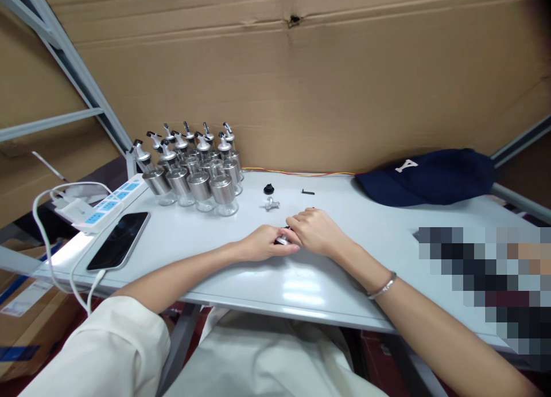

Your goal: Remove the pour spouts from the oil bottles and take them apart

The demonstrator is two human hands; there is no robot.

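My left hand (262, 243) and my right hand (316, 232) meet over the middle of the table, fingers closed around a small silver-and-black part (282, 241). Most of that part is hidden by the fingers, so its exact kind does not show. Just beyond the hands lie a silver pourer spout piece (271, 204), a round black stopper (268, 189) and a thin black lever-like piece (308, 192). To the left, several glass oil bottles with steel bands (200, 186) stand in a cluster; many carry silver-and-black pourers, and at least one in front has a bare neck.
A phone (118, 240) with a white cable lies at the left, beside a power strip (114, 202). At the back right sits a navy cap (430, 178). Cardboard (301, 93) walls the rear of the table. A pixelated patch covers the right edge.
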